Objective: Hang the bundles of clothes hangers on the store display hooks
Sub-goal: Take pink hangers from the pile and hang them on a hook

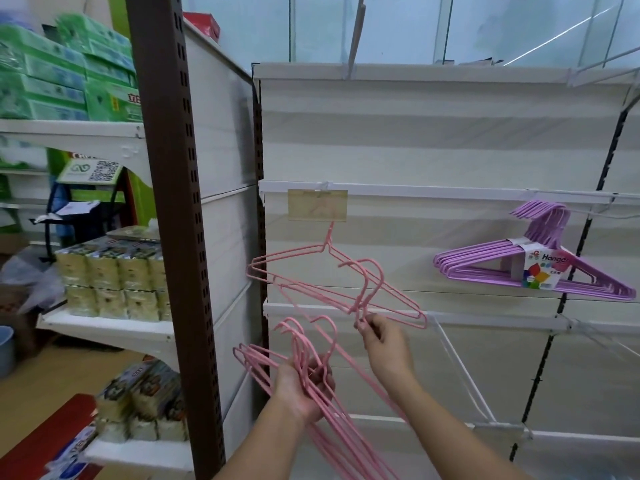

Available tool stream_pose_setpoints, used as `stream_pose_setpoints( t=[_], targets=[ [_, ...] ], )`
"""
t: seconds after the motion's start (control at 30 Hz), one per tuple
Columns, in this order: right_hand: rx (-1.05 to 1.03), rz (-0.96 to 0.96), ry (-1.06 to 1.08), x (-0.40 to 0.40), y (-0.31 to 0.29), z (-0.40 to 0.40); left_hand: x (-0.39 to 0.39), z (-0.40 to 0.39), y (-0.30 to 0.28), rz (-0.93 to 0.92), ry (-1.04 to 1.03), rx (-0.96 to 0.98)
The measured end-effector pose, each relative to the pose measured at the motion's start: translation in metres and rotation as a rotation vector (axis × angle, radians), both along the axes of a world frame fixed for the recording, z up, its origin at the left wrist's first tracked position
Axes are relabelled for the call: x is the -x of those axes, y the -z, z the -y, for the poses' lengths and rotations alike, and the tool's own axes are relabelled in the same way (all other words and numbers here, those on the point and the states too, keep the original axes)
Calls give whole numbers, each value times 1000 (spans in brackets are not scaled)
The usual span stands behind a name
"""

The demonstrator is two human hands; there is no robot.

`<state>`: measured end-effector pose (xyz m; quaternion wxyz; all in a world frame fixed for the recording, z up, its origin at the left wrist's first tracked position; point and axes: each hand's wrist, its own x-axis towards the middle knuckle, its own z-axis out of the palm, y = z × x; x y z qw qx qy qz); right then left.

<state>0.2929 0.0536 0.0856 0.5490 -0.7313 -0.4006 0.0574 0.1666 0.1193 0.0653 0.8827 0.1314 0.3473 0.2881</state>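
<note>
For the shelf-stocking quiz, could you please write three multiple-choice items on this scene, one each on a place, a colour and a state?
1. Where does the purple hanger bundle hang?
A. on a display hook at right
B. on the floor
C. in the left hand

2. What colour are the loose hangers gripped by the left hand?
A. green
B. pink
C. white

3. What is the right hand doing?
A. hanging open and idle
B. pressing the shelf
C. pinching pink hangers just below their hooks

Answers: 1 A, its hooks sit over the wire hook; 2 B, pink wire shows; 3 C, fingertips close on the hanger necks.

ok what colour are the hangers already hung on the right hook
Purple hangers, with a white paper label; the head view shows them.
</note>
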Motion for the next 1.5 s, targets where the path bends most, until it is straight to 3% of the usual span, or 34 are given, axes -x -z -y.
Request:
stream_pose_setpoints(
  t=[0.3, 0.83, 1.27, 1.5],
  targets=[
    [190, 451, 204, -11, -70, -4, -10, 1, -20, 58, 48, 57],
    [343, 470, -107, -27, -120, -60, -17, -17, -28, 105, 19, 104],
    [571, 592, 45, -56, -116, -98, -24, -51, -36, 160, -3, 98],
    [516, 605, 118, -70, -110, -121, -37, -69, -35, 220, -2, 140]
  ],
)
